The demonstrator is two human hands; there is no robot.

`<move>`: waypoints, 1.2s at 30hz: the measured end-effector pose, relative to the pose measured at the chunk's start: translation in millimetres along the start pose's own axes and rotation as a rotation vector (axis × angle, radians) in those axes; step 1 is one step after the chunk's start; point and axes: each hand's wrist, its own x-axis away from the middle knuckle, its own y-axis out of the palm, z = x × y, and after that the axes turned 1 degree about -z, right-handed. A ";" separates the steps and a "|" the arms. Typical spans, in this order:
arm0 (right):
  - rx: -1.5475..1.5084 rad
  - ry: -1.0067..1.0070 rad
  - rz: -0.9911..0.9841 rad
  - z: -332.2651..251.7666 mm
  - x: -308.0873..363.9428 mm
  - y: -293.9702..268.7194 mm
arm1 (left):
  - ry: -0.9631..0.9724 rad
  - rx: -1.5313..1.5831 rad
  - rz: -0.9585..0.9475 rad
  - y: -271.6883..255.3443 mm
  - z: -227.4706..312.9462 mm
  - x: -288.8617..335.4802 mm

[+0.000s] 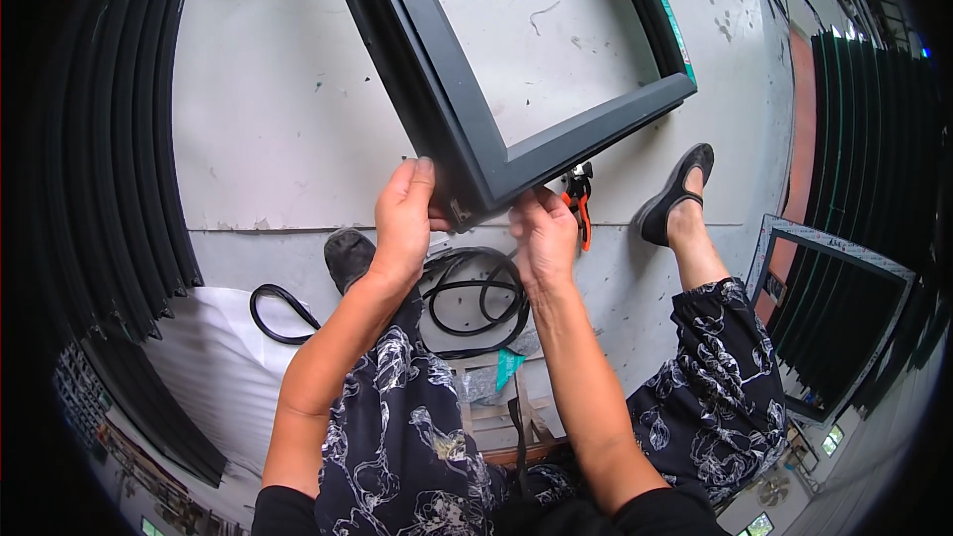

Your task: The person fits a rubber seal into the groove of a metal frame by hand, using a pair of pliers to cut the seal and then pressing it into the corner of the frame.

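Observation:
A dark grey window frame [457, 89] is tilted in front of me, its near corner between my two hands. My left hand [402, 213] grips the outer side of that corner, thumb on top and fingers underneath. Just right of the corner, my right hand [545, 230] has its fingers curled up against the frame's lower edge; the fingertips are partly hidden and slightly blurred. Whether a small part sits in them cannot be seen. Close by on the right lie pliers with orange and black handles [583, 221]. Green and white film runs along the frame's far right side.
A black rubber strip [476, 303] lies coiled on the floor between my legs. Dark profiles stand stacked at left [124, 139] and right [879, 139]. A smaller frame with printed film [898, 278] leans at right. White foam sheet [223, 347] lies at lower left.

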 end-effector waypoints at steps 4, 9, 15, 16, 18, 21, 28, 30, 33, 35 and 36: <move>-0.025 0.048 -0.022 2.4 -4.3 -3.9 | 0.014 -0.020 0.000 0.2 -1.5 -0.3; -0.074 -0.033 -0.024 -5.7 -16.8 -19.1 | -0.005 0.002 -0.014 5.2 -0.6 0.0; -0.049 0.021 0.063 -11.6 -7.6 -3.1 | -0.036 -0.017 0.031 0.2 -6.3 -2.7; -0.023 0.009 0.006 -12.5 -7.9 -6.2 | -0.026 -0.012 0.021 0.6 -6.0 -2.7; -0.001 -0.005 -0.040 -10.3 -14.6 -14.6 | -0.016 -0.009 0.009 0.7 -6.4 -3.0; 0.053 -0.038 -0.072 -5.5 -11.5 -13.1 | -0.034 -0.026 0.051 -2.2 -8.1 -4.8; 0.286 0.084 -0.075 -7.3 18.5 0.3 | -0.028 0.004 0.033 -1.5 -9.8 -5.0; 0.325 0.101 -0.056 -6.8 16.0 -1.0 | -0.029 0.000 0.039 -1.4 -11.2 -5.5; 0.406 0.098 -0.077 -12.4 15.1 2.9 | -0.024 -0.004 0.037 -2.4 -12.2 -5.7; 0.387 0.114 -0.060 -13.9 16.1 7.9 | -0.026 -0.008 0.040 -2.4 -12.7 -6.0; 0.367 0.129 -0.042 -14.4 16.2 9.0 | -0.026 -0.007 0.041 -1.7 -12.8 -5.9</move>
